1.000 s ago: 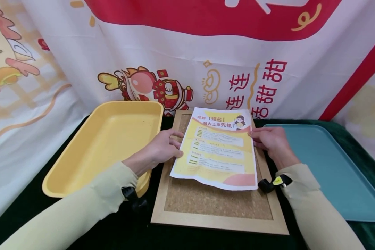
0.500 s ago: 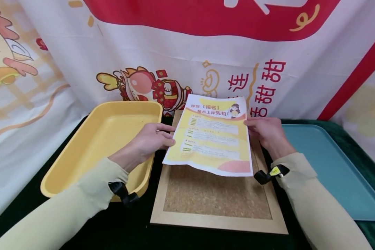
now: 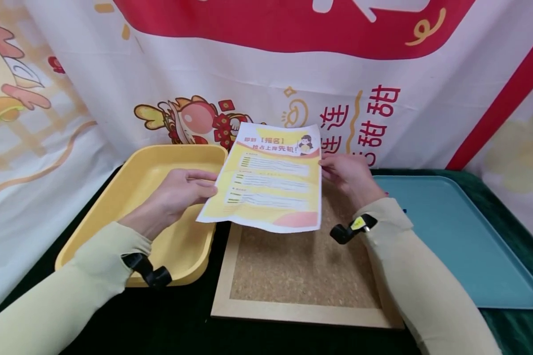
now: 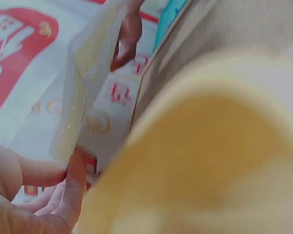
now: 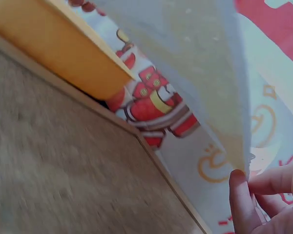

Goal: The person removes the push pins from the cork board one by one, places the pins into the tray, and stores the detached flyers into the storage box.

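Flyer [image 3: 266,180] held upright, long axis vertical, heading uppermost

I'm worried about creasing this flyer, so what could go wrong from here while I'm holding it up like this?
1. The flyer is pinched only at its side edges by the left hand and right hand; its lower edge already curls, so pulling unevenly might crease or tear it.
2. It hangs partly over the yellow tray; the near corner may catch on the tray's rim.
3. The grip is light, so the sheet could slip down onto the cork board.
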A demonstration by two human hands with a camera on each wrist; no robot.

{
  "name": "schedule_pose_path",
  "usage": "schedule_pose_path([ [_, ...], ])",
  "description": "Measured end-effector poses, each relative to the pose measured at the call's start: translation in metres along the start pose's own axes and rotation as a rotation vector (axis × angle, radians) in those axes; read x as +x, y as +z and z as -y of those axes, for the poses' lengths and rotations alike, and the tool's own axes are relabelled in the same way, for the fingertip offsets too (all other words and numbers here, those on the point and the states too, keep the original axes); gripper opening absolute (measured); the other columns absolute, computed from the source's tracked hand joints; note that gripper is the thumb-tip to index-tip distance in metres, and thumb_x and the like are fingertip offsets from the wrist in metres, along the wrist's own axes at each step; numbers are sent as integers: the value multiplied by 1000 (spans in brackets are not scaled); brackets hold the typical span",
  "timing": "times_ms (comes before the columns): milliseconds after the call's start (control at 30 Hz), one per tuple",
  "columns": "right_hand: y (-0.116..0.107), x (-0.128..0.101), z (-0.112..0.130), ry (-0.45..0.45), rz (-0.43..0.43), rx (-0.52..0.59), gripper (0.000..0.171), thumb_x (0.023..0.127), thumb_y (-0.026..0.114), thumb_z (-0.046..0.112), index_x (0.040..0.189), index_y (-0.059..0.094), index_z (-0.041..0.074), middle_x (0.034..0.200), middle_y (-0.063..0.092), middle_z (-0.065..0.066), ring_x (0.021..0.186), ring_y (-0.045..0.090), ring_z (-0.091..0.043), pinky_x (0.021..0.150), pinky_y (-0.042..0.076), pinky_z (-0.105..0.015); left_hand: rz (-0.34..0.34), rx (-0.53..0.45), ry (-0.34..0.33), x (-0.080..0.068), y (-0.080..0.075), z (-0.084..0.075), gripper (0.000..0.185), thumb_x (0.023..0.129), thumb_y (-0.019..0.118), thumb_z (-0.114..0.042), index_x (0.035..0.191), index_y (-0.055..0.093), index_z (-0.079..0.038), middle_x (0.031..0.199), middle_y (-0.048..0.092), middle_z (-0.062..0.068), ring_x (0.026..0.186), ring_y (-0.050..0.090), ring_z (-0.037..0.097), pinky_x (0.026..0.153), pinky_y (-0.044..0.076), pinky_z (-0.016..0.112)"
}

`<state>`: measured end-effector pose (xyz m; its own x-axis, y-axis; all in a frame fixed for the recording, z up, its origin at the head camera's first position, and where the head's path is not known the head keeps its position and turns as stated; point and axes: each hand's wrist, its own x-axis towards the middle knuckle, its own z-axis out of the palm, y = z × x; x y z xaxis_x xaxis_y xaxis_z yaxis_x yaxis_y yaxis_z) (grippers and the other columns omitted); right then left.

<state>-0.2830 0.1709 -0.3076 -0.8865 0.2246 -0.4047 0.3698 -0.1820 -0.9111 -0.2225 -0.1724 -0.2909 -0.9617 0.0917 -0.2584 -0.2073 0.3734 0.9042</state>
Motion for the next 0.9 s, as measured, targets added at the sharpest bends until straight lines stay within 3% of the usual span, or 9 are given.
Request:
schedule_pose_path([
  [133,23,-2,-2,-9,23,33,40,100,71,4,139,71,12,138,73,-9,113,78,-19,88,63,-29,-6,0,2,3,-23,14,48,102,69,-8,146,56,7,129,70,18,89,72,2,86,62,24],
  [300,52,-5,-1,-27,58,68,39,98,71,-2,136,72,8,132,75,-12,108,79,-20,85,64,-27,23,-38,4,2,-52,27,56,102,69,-7,150,48,13,98,74,-10,86,72,0,82,61,21],
  [400,71,-7,-1,-49,86,114,40,96,70,-8,134,72,3,131,75,-16,109,79,-23,82,64,-25,37,-40,4,0,-69,34,58,104,67,-8,152,43,13,91,72,-19,88,71,-3,83,60,19],
  [600,101,-13,-4,-79,106,99,34,95,72,-8,127,75,1,127,76,-17,104,79,-22,80,64,-25,12,28,7,-2,-101,47,51,105,67,-11,148,48,8,91,73,-24,90,71,-6,85,60,19],
  [800,125,-22,-13,-91,69,83,31,93,74,-7,123,77,1,119,79,-15,93,80,-19,82,64,-28,-14,47,2,-6,-126,58,23,104,69,-12,127,63,-11,89,76,-23,87,73,-6,83,62,20],
  [900,138,-26,-18,-87,35,71,30,93,75,-8,121,78,1,115,80,-14,88,80,-18,85,64,-31,-21,92,-2,-9,-135,61,35,104,68,-12,137,61,-2,89,75,-24,86,73,-6,81,62,20],
])
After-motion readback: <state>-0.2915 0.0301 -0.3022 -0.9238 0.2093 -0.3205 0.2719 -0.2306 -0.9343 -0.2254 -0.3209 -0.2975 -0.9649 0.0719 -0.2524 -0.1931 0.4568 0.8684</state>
